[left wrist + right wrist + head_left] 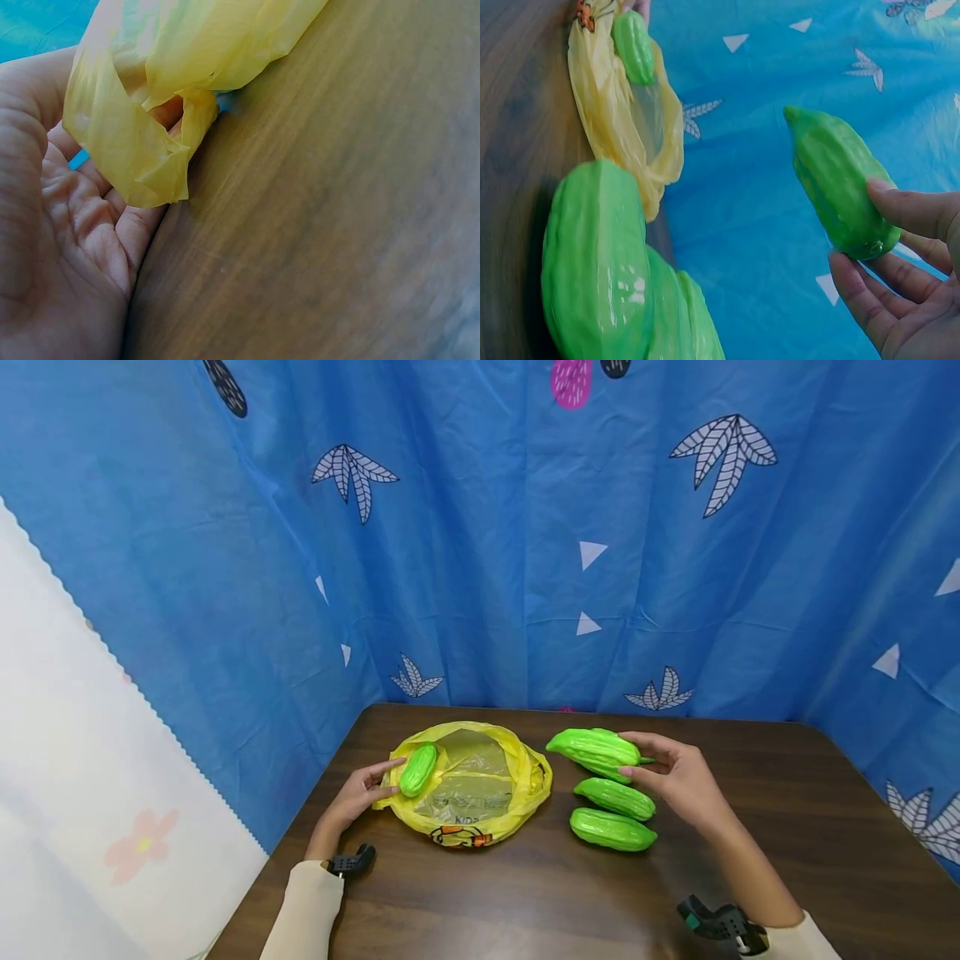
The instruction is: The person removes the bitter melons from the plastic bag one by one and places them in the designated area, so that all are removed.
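Note:
My right hand (pixel 686 777) pinches a bright green bitter gourd (pixel 840 180) by its blunt end, thumb on one side and fingers on the other. Its pointed tip faces left, and it is raised over the table. Beneath and nearer to me lie more green gourds (pixel 612 829), side by side. Left of them stands a yellow plastic bag (pixel 525 810), its mouth spread wide. One gourd (pixel 417 770) rests inside against the bag's left wall. At that side my left hand (pixel 358 793) holds the bag's edge; yellow plastic (pixel 135 150) hides part of its fingers.
Everything stands on a dark brown wooden table (pixel 480 902). A blue patterned curtain (pixel 480 568) hangs behind the table and along its right side. White cloth (pixel 112 760) with a pale flower hangs at the left.

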Motion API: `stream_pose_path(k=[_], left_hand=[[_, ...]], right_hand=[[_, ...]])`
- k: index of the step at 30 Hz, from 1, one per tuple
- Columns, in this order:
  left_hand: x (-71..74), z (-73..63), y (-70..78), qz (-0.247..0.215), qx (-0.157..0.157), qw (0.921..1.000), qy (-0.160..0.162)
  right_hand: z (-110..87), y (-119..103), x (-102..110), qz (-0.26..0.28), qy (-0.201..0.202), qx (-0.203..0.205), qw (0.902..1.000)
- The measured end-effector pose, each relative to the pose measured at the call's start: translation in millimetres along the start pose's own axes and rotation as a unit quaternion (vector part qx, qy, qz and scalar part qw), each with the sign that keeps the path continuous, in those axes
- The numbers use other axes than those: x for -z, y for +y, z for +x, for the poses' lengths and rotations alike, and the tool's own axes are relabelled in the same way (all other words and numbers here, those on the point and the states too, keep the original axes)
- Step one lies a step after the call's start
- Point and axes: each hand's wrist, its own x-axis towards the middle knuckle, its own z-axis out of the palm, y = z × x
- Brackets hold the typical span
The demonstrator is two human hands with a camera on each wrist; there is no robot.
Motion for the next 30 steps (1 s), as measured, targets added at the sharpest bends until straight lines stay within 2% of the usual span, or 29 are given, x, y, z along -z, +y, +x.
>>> stream_pose_path(k=[7,12,24,30], left_hand=[[0.5,-3.2,-0.5,-0.016,0.008,0.9998,0.0],[-1.1,-3.2,-0.1,-0.028,0.009,0.9995,-0.006],[0.9,2.1,-1.4,-0.01,-0.006,0.9999,-0.001],[1.7,0.8,-3.8,-0.012,-0.002,0.9999,-0.007]], right_hand=[[3.6,11,13,-0.044,0.01,0.015,0.9988],[3.4,18,22,-0.044,0.01,-0.002,0.999],[6.8,27,44,-0.065,0.02,-0.02,0.9975],[4.6,32,52,-0.07,0.021,-0.032,0.9968]])
